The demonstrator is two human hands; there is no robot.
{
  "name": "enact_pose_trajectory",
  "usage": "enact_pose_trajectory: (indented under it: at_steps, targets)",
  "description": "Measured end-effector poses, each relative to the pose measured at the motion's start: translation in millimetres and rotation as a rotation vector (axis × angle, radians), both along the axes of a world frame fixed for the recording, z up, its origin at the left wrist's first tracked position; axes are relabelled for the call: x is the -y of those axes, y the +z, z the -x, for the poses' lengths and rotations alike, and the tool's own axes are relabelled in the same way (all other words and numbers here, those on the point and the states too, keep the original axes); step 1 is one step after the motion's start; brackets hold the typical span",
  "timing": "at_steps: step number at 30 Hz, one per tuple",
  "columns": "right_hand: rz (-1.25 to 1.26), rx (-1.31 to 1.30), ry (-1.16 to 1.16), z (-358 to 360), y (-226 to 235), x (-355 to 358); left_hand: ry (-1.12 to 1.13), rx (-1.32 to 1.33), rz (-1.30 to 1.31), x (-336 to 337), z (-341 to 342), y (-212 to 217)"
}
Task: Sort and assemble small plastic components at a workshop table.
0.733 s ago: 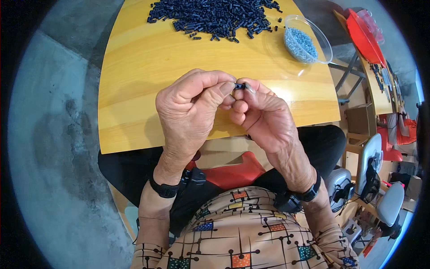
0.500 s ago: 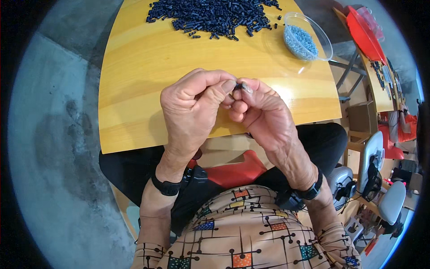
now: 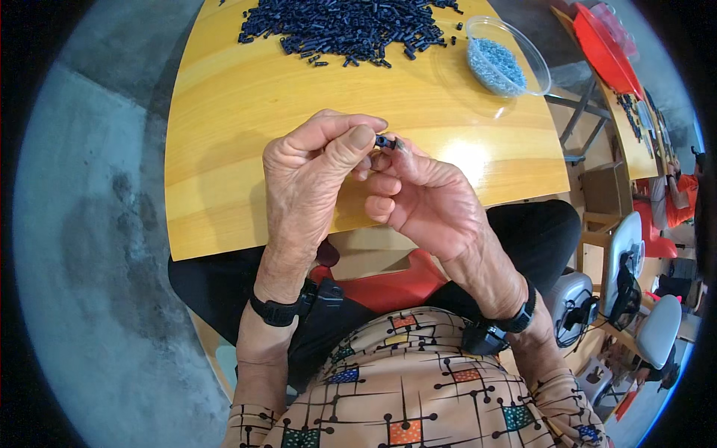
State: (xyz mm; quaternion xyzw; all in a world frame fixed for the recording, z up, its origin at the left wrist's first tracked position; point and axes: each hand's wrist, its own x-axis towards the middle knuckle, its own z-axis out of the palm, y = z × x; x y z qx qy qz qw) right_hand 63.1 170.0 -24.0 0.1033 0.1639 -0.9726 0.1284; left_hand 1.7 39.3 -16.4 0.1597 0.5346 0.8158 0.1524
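Note:
Between the fingertips of both hands is a small black cylindrical plastic part [image 3: 385,142], with a round hole showing in its side. My left hand [image 3: 310,168] pinches its left end with thumb and forefinger. At its right end, my right hand [image 3: 437,194] holds it with the thumb against the fingers, the other fingers curled below. Both hands are over the near part of the yellow wooden table [image 3: 224,149]. Beyond them lies a large pile of similar black plastic parts [image 3: 343,26]. A clear plastic bowl [image 3: 539,63] at the far right contains many small, pale blue, shiny pieces [image 3: 494,67].
Several loose black parts lie around the pile's edge. To the right stand another table with a red tray [image 3: 609,56], a cardboard box [image 3: 603,187] and grey chairs [image 3: 624,254]. A person in orange [image 3: 681,201] is at the far right. A red stool [image 3: 396,287] shows between my knees.
My hands have shifted slightly left, and the fingertips have drawn apart a little, so more of the black part shows between them.

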Motion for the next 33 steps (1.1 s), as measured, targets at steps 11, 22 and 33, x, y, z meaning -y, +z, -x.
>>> enact_pose_trajectory:
  at_steps: [11, 22, 33]
  targets:
    - [0.063, -0.052, -0.013, -5, -2, -2, 0.126, -0.429, 0.177, -4, 0, -3]
    - [0.017, -0.097, 0.02, -11, -4, -5, 0.209, -0.813, 0.327, -2, 5, -2]
    - [-0.031, -0.148, 0.025, -14, 0, -2, 0.209, -0.953, 0.427, 5, 2, 7]
